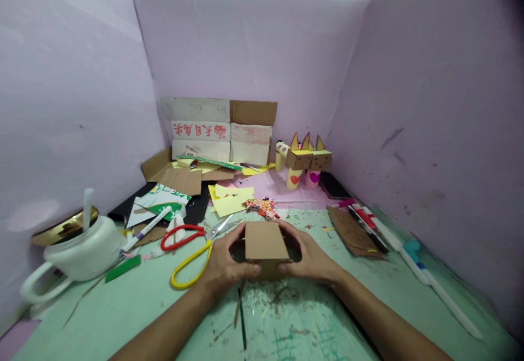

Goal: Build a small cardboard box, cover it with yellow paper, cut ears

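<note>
Both hands are half curled around a small box of plain brown cardboard (pixel 267 241), flat-topped and square-edged, at the near middle of the green, scrap-flecked tabletop (pixel 164 317). The left hand (pixel 229 257) grips one side, its thumb on the front face; the right hand (pixel 305 254) mirrors it opposite. Just beside the left hand lie scissors (pixel 208 235) with smooth red and yellow loops. Farther back stand paper-tube figures (pixel 303 167) with boxy cardboard heads and pointed ears, near a creased white-and-brown carton (pixel 223 131).
</note>
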{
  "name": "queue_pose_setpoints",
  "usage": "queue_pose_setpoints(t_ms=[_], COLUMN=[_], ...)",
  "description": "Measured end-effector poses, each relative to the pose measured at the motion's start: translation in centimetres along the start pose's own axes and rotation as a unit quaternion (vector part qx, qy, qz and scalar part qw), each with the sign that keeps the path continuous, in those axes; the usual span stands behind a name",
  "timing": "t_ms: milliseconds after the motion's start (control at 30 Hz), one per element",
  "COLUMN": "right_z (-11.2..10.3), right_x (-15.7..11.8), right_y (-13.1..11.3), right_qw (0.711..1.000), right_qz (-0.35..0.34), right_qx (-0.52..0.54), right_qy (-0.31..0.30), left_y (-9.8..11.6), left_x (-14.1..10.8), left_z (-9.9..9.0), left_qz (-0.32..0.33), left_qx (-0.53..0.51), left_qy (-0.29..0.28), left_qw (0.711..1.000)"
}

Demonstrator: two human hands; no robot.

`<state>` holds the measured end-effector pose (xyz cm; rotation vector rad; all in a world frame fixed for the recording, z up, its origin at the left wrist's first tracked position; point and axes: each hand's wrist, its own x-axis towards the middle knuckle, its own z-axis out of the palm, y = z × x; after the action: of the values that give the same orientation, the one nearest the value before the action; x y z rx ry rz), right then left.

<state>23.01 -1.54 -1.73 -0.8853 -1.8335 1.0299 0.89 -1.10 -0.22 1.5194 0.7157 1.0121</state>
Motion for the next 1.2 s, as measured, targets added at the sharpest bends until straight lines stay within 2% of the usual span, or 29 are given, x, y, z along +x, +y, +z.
queue_pose_setpoints(t_ms=[1200], right_z=[-0.01], right_x=[-0.01], right_y=[-0.04], right_qw=[1.000], right_qz=[0.002], right_qx=[0.006], right_qy=[-0.006], left_y=[-0.01], left_x=[-0.01], left_z=[0.05], left_qz=[0.000], left_qx=[-0.005], left_qy=[-0.003], left_qw=[1.000])
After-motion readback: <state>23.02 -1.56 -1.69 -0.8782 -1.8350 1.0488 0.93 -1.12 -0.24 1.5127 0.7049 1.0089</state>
